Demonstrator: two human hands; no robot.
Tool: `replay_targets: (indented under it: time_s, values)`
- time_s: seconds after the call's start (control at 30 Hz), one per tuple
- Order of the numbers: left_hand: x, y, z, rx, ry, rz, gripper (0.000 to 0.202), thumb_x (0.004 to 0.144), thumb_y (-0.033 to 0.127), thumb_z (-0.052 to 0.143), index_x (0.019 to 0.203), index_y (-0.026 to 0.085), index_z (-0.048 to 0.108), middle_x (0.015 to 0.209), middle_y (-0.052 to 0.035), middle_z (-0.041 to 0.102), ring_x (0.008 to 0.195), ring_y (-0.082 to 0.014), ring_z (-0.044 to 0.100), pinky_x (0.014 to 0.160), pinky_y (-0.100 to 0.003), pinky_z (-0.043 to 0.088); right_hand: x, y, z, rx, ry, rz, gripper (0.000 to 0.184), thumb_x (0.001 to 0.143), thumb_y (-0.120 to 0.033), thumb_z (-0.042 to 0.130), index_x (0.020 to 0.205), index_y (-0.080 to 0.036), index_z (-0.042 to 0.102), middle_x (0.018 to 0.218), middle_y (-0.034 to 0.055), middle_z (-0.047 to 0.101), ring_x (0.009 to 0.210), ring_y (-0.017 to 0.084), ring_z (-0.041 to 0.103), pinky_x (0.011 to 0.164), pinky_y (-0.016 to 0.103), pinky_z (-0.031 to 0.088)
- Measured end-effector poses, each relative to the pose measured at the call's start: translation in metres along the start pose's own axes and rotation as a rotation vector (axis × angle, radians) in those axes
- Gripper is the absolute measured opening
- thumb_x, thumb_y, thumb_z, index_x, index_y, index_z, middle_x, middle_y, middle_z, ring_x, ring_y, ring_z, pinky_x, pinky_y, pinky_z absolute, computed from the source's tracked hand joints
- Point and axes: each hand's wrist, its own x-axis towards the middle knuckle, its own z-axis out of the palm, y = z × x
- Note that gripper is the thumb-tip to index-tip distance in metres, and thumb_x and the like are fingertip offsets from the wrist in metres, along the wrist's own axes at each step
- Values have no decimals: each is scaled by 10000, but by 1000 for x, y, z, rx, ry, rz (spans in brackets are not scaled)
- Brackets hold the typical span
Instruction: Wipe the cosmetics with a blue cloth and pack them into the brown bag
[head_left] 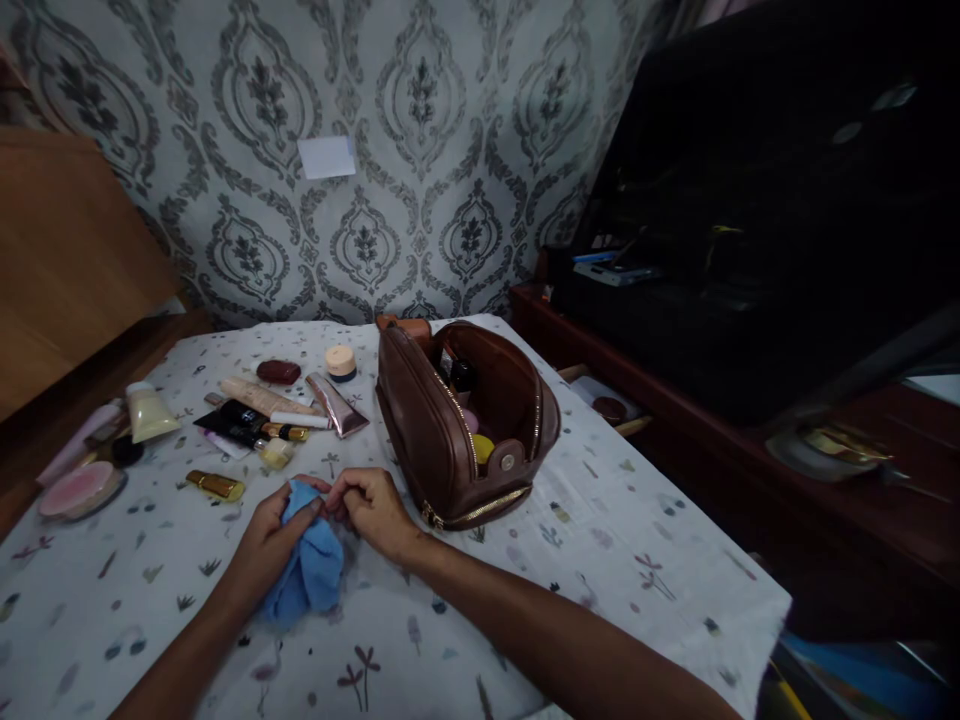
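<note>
Patterned wallpaper [375, 230] — grey — bears a white rectangle [326, 157].

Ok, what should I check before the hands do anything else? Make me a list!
1. Soft blue cloth held: ok, the left hand grips it.
2. Right hand empty: cannot tell, its curled fingers could hide something small.
3. Brown leather zip bag open: ok, its top gapes.
4. Bag upright: ok, it stands on the white patterned tablecloth.
5. Makeup lying separately: not ok, the long beige tube and black makeup pieces are bunched together.
</note>
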Motion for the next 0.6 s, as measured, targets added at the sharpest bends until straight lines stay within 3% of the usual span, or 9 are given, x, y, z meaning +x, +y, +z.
replay_targets:
  time_s: [0.17,0.4,0.5,0.6]
  values:
    - [-1,2,-1,29,-8,22,383,778,493,675,975,165,648,765,-9,664,690,-177,601,637,-250,473,-2,-4,0,-24,-12,-7,281,696,-3,403,595,-161,612,526,-59,528,461,74,451,506,169,392]
    - [-1,5,-1,92,17,26,456,746,558,665,975,163,654,812,-28,680,714,-205,617,676,-292,506,-4,0,-1,-236,-9,-141,286,721,-3,418,638,-170,635,627,-28,598,584,92,544,605,177,461]
    - [1,4,-2,123,34,50,455,711,567,688,935,172,664,845,-42,707,799,-234,641,743,-307,523,-13,-20,-5,-484,-34,-361,258,735,-6,449,730,-171,647,726,-2,644,701,114,602,719,202,497]
    - [1,4,-1,131,69,29,453,659,581,721,861,180,663,792,-33,704,788,-241,648,725,-305,533,-27,-73,-21,-813,-104,-724,197,821,-82,490,888,-170,652,881,46,677,841,153,617,772,236,510]
